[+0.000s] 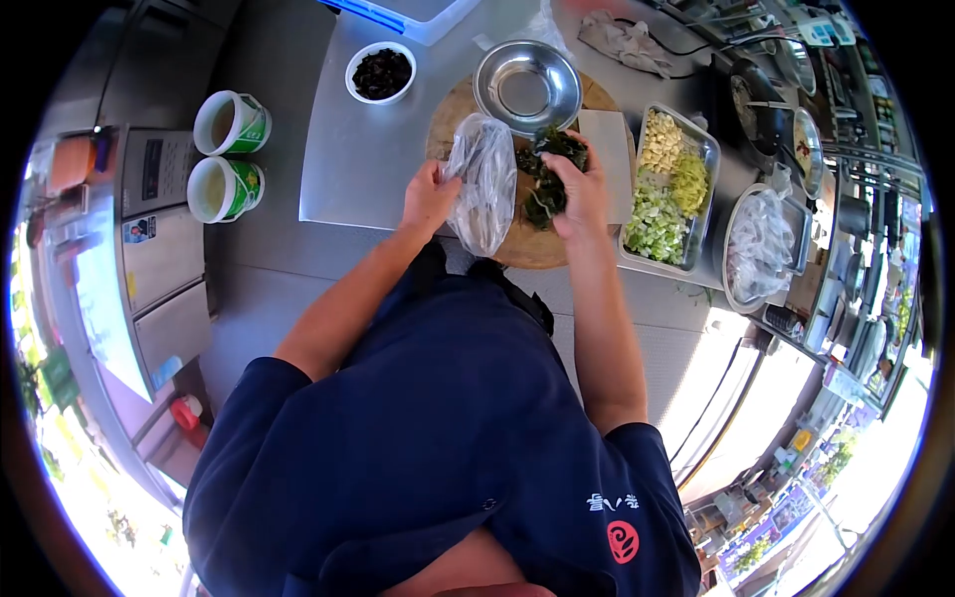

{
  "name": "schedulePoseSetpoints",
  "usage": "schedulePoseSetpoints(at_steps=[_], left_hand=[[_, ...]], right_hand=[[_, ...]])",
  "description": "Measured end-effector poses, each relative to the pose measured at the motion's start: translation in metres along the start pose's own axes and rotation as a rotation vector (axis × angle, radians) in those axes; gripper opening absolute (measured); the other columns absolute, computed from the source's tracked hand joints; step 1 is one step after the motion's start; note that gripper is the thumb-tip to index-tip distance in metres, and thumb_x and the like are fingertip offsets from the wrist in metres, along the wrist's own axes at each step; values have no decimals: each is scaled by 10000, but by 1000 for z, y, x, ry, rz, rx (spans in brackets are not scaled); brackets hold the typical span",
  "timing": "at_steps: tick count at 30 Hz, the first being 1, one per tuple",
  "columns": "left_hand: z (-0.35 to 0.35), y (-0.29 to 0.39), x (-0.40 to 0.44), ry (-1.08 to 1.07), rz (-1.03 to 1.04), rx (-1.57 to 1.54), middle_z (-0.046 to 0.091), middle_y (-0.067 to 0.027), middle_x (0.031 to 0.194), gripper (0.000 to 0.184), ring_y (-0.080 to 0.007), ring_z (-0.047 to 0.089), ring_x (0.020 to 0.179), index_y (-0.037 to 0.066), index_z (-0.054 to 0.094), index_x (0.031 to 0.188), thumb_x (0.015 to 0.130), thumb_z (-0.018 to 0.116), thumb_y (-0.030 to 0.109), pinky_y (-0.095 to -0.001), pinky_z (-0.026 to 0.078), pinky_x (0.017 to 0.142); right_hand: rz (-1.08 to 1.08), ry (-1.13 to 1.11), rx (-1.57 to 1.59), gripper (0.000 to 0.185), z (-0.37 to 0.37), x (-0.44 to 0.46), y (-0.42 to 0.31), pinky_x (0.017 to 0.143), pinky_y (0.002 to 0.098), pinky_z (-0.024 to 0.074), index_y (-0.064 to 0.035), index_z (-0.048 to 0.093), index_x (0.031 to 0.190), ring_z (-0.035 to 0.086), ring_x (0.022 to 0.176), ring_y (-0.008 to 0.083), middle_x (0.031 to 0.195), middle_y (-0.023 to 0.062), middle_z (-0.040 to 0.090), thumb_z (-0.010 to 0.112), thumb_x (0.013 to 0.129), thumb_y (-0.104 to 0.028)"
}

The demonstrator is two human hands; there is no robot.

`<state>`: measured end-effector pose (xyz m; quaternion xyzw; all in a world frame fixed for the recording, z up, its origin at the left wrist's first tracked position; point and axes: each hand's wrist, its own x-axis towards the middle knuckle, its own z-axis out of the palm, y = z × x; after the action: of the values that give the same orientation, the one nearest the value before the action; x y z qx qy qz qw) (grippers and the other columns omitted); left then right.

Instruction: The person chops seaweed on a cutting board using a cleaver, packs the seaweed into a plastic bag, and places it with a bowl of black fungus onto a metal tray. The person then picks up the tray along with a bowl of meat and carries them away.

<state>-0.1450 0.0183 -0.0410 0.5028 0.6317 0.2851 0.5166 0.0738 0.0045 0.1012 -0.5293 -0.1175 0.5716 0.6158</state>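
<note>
My left hand [431,199] pinches the edge of a clear plastic bag [481,184], which hangs over the left part of a round wooden board [446,121]. My right hand [582,189] is closed around dark green leaves [547,184] to the right of the bag. Some of the leaves hang down over the board. An empty-looking steel bowl [525,88] stands on the board's far side. Beside my right hand lies a flat grey-beige slab [605,164], perhaps a cleaver blade or card.
A white bowl of dark pieces [382,75] stands at the table's left. To the right are a steel tray of chopped vegetables [665,189], a basin with plastic bags [759,244] and a wok [748,104]. Two buckets [231,123] [225,189] stand at the left.
</note>
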Motion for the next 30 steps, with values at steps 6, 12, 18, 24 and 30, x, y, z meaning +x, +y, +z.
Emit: schedulePoseSetpoints(at_steps=[6,12,18,24,30], left_hand=[[-9,27,-17,-37,-116,-248,598,-60,801,240,-154,591,728,21,597,1123,904,647,106,-337,502,683],[-20,-5,-12,-26,-49,-203,609,-40,827,288,-115,595,734,41,598,1228,941,601,52,-290,508,670],[-32,-12,-16,-118,-91,-297,655,-67,918,449,-143,646,769,46,548,1349,922,674,102,-312,530,702],[-44,-15,-15,-47,5,-47,651,-81,1016,542,-148,648,782,44,512,1392,903,719,149,-322,531,700],[-42,-14,-16,-136,-104,-146,644,-78,1093,551,-133,647,794,48,499,1406,912,719,158,-300,531,696]], right_hand=[[-232,-152,-627,526,16,19,102,908,375,544,-4,584,1274,670,1001,282,1075,145,675,802,820,-157],[-533,-213,-1237,425,5,-1,93,1032,439,477,-47,623,1250,576,1218,418,1377,249,571,739,870,-197],[-393,67,-1371,272,-77,49,61,974,451,510,-49,688,1146,625,1147,395,1254,195,665,674,883,-118],[-750,-105,-1583,437,-64,52,77,1098,460,429,-48,664,1228,483,1302,421,1398,172,557,762,817,-160],[-594,-230,-1503,479,-99,11,84,1056,450,465,-81,657,1246,520,1273,360,1339,137,585,771,781,-96]])
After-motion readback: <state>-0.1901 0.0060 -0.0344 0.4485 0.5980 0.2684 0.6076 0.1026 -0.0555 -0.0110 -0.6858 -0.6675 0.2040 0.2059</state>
